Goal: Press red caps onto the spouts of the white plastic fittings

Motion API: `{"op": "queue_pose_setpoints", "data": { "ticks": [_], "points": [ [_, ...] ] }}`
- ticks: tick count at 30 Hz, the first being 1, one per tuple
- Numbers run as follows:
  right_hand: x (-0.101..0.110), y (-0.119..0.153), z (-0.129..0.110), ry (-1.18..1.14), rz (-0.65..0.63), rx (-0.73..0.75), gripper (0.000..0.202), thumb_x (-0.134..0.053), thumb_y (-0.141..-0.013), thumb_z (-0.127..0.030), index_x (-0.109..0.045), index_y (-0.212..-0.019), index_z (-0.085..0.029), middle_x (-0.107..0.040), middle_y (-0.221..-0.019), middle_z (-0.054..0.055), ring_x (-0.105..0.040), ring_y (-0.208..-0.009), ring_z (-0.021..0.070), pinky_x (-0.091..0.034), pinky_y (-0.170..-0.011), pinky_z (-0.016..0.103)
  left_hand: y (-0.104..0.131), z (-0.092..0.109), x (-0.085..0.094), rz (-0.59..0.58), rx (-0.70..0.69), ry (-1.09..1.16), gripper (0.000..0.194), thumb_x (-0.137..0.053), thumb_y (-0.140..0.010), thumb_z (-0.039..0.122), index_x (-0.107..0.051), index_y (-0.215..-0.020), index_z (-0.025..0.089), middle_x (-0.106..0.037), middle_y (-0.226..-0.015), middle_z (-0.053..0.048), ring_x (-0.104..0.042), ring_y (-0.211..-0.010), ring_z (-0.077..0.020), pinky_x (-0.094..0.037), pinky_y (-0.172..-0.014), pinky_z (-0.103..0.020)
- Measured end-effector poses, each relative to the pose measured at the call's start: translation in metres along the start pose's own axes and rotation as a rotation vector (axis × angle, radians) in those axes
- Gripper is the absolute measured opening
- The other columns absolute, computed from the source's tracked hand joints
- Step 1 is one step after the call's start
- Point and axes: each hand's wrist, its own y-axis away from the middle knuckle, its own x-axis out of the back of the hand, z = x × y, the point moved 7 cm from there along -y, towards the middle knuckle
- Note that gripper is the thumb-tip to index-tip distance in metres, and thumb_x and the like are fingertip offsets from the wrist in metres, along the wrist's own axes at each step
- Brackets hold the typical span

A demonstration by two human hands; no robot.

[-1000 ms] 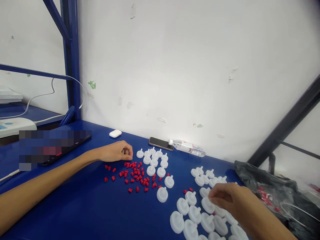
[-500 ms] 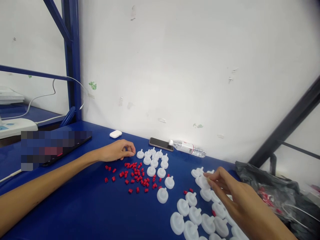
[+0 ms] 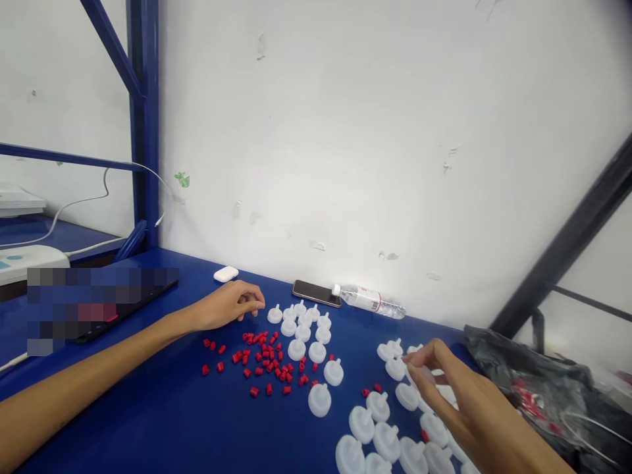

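My left hand [image 3: 232, 304] rests at the far side of the blue table with its fingers curled in and closed. Whatever they may hold is hidden. Just right of its fingertips stands a cluster of white discs with short stems [image 3: 297, 349]. Many small red tubular caps [image 3: 266, 363] lie scattered nearer to me. Over on the right, my right hand [image 3: 447, 382] pinches a white stemmed disc between thumb and fingers, and the fingers mostly cover it. Beneath and around this hand lie more white stemmed discs [image 3: 386, 441], with a few red caps [image 3: 377, 388] among them.
Along the wall lie a white case [image 3: 226, 274], a phone [image 3: 316, 293] and a plastic bottle [image 3: 368, 299]. A dark bag [image 3: 498, 355] with red pieces sits at the right. Left are a dark flat device [image 3: 148, 299] and a power strip [image 3: 34, 261].
The camera view has tilted slightly, so the scene sits a little lower. My right fingers have drawn slightly right, off the neighbouring disc. My left hand has hardly moved.
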Motion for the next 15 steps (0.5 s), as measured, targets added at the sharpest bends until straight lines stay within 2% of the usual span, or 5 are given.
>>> {"op": "queue_pose_setpoints", "data": {
  "ticks": [3,6,8,11,15],
  "points": [
    [-0.002,-0.003,0.003,-0.022,-0.070,0.007,0.025,-0.044,-0.098,-0.053,-0.056,-0.096,-0.032,-0.073,-0.087,-0.002,-0.072,-0.080,0.0195,-0.056,-0.071,0.026,0.000,0.000,0.005,0.047,-0.006,-0.030,0.043,-0.057,-0.092,0.058,-0.074,-0.098,0.018,-0.071,-0.073,-0.004,-0.062,-0.061,-0.0177,-0.049,-0.064,-0.028],
    [-0.006,-0.005,0.000,-0.071,-0.152,-0.017,0.028,-0.040,-0.100,-0.055,-0.056,-0.100,-0.033,-0.074,-0.095,-0.002,-0.072,-0.086,0.0183,-0.054,-0.074,0.025,0.001,0.004,0.009,0.094,-0.011,-0.045,0.046,-0.055,-0.093,0.058,-0.076,-0.105,0.019,-0.075,-0.089,-0.006,-0.064,-0.063,-0.0179,-0.050,-0.066,-0.030],
    [-0.006,-0.005,-0.005,-0.108,-0.180,-0.032,0.029,-0.038,-0.101,-0.057,-0.054,-0.103,-0.033,-0.075,-0.090,-0.004,-0.071,-0.076,0.0174,-0.053,-0.068,0.025,0.002,0.007,0.011,0.123,-0.020,-0.047,0.046,-0.054,-0.094,0.058,-0.076,-0.108,0.020,-0.075,-0.101,-0.007,-0.065,-0.065,-0.0176,-0.052,-0.067,-0.031],
    [-0.003,-0.006,-0.014,-0.151,-0.183,-0.032,0.030,-0.035,-0.102,-0.056,-0.051,-0.101,-0.032,-0.071,-0.075,-0.006,-0.067,-0.060,0.0160,-0.049,-0.059,0.025,0.004,0.014,0.014,0.172,-0.034,-0.059,0.046,-0.055,-0.093,0.057,-0.075,-0.112,0.020,-0.075,-0.104,-0.007,-0.065,-0.065,-0.0182,-0.052,-0.069,-0.032],
    [0.005,-0.005,-0.017,-0.160,-0.109,-0.031,0.034,-0.034,-0.102,-0.060,-0.049,-0.090,-0.031,-0.067,-0.068,-0.005,-0.067,-0.062,0.0167,-0.046,-0.056,0.024,0.009,0.035,0.022,0.253,-0.054,-0.085,0.043,-0.056,-0.093,0.056,-0.077,-0.107,0.021,-0.076,-0.102,-0.006,-0.065,-0.068,-0.0194,-0.051,-0.071,-0.034]
  ]
}}
